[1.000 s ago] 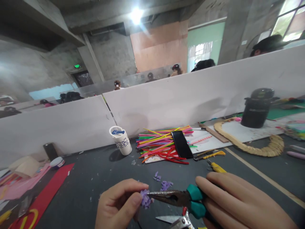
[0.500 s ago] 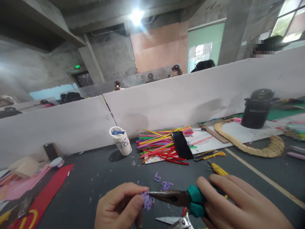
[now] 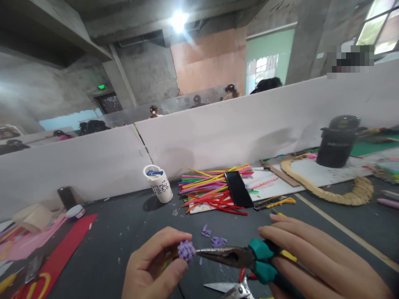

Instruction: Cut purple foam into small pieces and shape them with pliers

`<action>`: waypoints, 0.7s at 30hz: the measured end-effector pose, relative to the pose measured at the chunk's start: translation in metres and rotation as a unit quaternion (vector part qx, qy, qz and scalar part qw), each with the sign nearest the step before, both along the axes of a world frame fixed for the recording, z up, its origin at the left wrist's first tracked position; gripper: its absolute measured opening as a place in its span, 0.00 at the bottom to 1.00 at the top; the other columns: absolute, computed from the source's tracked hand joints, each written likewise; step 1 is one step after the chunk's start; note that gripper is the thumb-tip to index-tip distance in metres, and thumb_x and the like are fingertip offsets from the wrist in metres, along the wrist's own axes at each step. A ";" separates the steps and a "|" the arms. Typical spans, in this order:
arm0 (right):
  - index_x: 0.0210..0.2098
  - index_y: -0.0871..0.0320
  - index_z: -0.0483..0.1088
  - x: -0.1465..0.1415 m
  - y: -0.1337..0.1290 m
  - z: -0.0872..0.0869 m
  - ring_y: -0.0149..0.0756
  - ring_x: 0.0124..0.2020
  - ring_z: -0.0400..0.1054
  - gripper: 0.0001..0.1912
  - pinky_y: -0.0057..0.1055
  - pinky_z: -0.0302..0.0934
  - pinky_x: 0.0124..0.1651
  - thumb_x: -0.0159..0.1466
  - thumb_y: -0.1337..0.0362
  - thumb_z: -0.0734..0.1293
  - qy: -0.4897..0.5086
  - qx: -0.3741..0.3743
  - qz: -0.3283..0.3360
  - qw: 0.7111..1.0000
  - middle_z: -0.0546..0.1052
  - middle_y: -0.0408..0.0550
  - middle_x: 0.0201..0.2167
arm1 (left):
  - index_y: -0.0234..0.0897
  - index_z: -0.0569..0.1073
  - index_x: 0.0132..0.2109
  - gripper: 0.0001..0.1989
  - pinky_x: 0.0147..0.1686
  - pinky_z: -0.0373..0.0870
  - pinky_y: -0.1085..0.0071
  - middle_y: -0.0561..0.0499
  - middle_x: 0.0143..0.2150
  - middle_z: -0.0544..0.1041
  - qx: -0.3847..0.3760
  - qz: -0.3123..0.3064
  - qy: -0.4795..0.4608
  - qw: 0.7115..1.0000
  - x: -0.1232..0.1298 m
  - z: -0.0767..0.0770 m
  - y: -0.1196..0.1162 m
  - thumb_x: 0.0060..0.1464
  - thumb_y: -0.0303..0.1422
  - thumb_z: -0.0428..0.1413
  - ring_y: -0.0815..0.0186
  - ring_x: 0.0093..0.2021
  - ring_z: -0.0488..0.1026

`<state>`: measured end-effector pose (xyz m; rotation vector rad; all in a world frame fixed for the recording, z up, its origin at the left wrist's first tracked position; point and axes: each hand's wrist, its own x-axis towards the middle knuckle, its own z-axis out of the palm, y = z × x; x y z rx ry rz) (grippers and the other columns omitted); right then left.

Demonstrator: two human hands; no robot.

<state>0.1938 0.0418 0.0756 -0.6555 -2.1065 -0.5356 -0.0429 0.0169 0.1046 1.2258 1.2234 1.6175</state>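
Between thumb and index finger, my left hand pinches a small purple cluster made of many little pieces. My right hand is wrapped round long-nose pliers with green handles. The pliers' tip points left and is close beside the cluster's right side; whether it grips anything there is too small to tell. Loose purple pieces lie on the dark table just behind the pliers. Scissors with red on their handles rest below the pliers, partly cut off by the frame.
Behind my hands are a white cup, a heap of coloured strips and a black phone. A black bin stands at right, near a curved tan piece. Red sheet at left. A white partition runs behind; people sit beyond.
The purple cluster has shifted slightly left and up and is turned in my left fingers. The pliers' tip has moved a little right, from the cluster's top to its right side.
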 end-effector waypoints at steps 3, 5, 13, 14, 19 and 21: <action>0.31 0.56 0.67 0.002 0.001 0.005 0.40 0.44 0.67 0.09 0.34 0.63 0.46 0.53 0.73 0.60 0.014 -0.043 0.011 0.999 0.74 0.49 0.40 | 0.40 0.82 0.30 0.10 0.24 0.67 0.78 0.50 0.28 0.77 -0.010 -0.034 -0.012 0.999 0.000 -0.001 0.000 0.37 0.38 0.64 0.70 0.23 0.70; 0.30 0.55 0.68 0.001 0.001 0.008 0.38 0.40 0.69 0.10 0.31 0.66 0.41 0.52 0.73 0.59 0.024 -0.060 0.005 0.998 0.74 0.48 0.39 | 0.41 0.81 0.34 0.12 0.24 0.67 0.78 0.49 0.26 0.78 -0.020 -0.059 -0.034 0.997 0.001 -0.003 0.000 0.38 0.38 0.63 0.68 0.24 0.71; 0.26 0.55 0.67 -0.005 0.001 0.012 0.36 0.32 0.70 0.08 0.29 0.66 0.34 0.56 0.70 0.58 0.023 -0.053 0.032 0.998 0.76 0.48 0.33 | 0.40 0.80 0.27 0.05 0.28 0.67 0.76 0.52 0.24 0.76 0.026 -0.077 -0.021 0.996 0.003 -0.004 0.000 0.37 0.30 0.62 0.67 0.26 0.71; 0.26 0.55 0.67 -0.005 0.002 0.012 0.36 0.32 0.70 0.08 0.29 0.66 0.33 0.57 0.69 0.58 0.021 -0.047 0.036 0.998 0.76 0.48 0.32 | 0.40 0.81 0.28 0.06 0.29 0.66 0.76 0.51 0.25 0.76 0.036 -0.071 -0.008 0.997 0.002 -0.003 0.001 0.37 0.28 0.61 0.67 0.27 0.71; 0.27 0.55 0.67 -0.005 0.003 0.010 0.36 0.30 0.70 0.09 0.30 0.66 0.30 0.58 0.69 0.57 0.009 -0.048 0.037 0.998 0.76 0.48 0.32 | 0.41 0.81 0.27 0.09 0.29 0.66 0.73 0.50 0.24 0.77 0.052 -0.049 0.027 0.997 0.002 -0.001 0.002 0.36 0.25 0.59 0.64 0.27 0.71; 0.27 0.55 0.67 -0.006 0.002 0.010 0.37 0.30 0.70 0.09 0.31 0.66 0.30 0.58 0.69 0.57 0.011 -0.054 0.035 0.998 0.76 0.48 0.33 | 0.41 0.81 0.27 0.09 0.29 0.66 0.73 0.50 0.24 0.77 0.057 -0.046 0.029 0.997 0.002 0.000 0.001 0.35 0.25 0.58 0.64 0.26 0.71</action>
